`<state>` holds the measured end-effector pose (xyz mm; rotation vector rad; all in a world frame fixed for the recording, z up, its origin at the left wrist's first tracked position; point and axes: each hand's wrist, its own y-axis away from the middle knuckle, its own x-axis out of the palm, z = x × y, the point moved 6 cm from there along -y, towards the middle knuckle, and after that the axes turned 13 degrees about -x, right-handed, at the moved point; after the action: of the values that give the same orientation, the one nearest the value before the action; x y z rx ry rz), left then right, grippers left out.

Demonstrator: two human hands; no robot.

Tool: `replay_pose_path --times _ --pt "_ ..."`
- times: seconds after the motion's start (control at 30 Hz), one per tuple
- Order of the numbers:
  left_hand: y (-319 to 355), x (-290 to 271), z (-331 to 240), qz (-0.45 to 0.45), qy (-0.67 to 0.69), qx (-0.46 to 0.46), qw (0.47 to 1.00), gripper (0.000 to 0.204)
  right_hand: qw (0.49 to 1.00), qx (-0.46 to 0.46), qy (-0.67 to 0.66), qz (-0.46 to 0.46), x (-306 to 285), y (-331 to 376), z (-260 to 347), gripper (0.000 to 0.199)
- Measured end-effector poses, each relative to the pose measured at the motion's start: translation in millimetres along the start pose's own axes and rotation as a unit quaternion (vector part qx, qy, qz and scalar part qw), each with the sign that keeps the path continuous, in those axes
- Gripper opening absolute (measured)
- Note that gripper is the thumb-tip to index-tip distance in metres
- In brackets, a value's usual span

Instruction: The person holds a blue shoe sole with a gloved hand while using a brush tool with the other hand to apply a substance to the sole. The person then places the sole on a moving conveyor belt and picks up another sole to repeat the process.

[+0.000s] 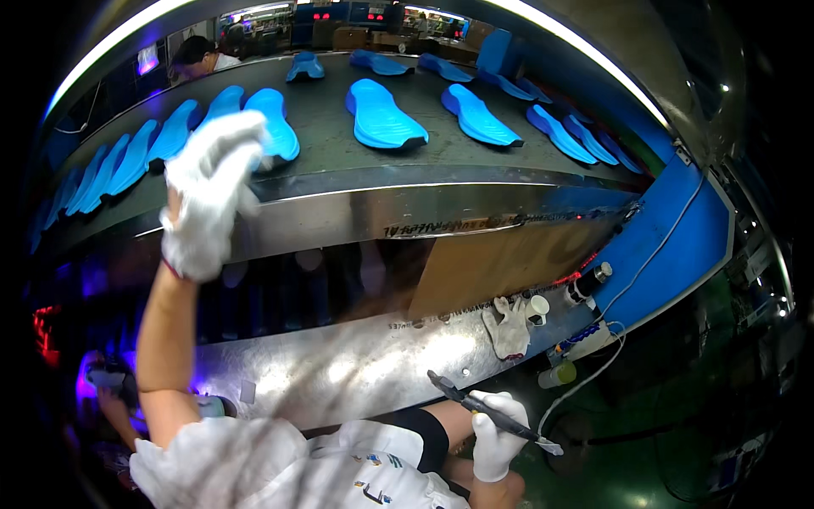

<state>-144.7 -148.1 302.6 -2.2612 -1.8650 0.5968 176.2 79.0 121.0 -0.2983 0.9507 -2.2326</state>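
Observation:
My left hand, in a white glove, is raised at the near edge of the belt, somewhat blurred. Its fingers look spread, overlapping the view of a blue shoe sole; whether they touch it I cannot tell. My right hand, also gloved in white, is low at the right over my lap. It is closed round the dark handle of a brush, whose pale tip points down to the right. More blue soles, such as a wide one near the middle, lie in rows on the dark belt.
Below the belt runs a metal ledge with a brown cardboard sheet behind it. A spare glove, a white cup and a dark bottle stand or lie at its right. Another person is beyond the belt.

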Motion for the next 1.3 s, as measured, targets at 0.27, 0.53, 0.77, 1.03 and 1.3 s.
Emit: replay_pose_path --times 0.27,0.53,0.77,1.03,1.3 --pt "-96 -110 37 -0.117 -0.662 -0.019 0.740 0.031 0.996 -0.002 -0.086 0.021 36 -13 12 0.024" --pt "9 -20 18 -0.120 0.153 0.174 0.965 0.031 0.972 0.204 -0.008 -0.117 -11 18 -42 0.022" --pt "190 119 86 0.230 -0.057 0.411 0.880 0.022 0.941 0.223 0.031 -0.252 -41 36 -60 0.022" --pt "234 185 221 0.375 -0.018 0.056 0.925 0.019 0.933 0.251 0.051 -0.253 -35 57 -94 0.023" --pt "229 263 299 0.468 0.536 -0.607 0.353 0.093 0.956 0.245 0.045 -0.153 -7 52 -143 0.019"
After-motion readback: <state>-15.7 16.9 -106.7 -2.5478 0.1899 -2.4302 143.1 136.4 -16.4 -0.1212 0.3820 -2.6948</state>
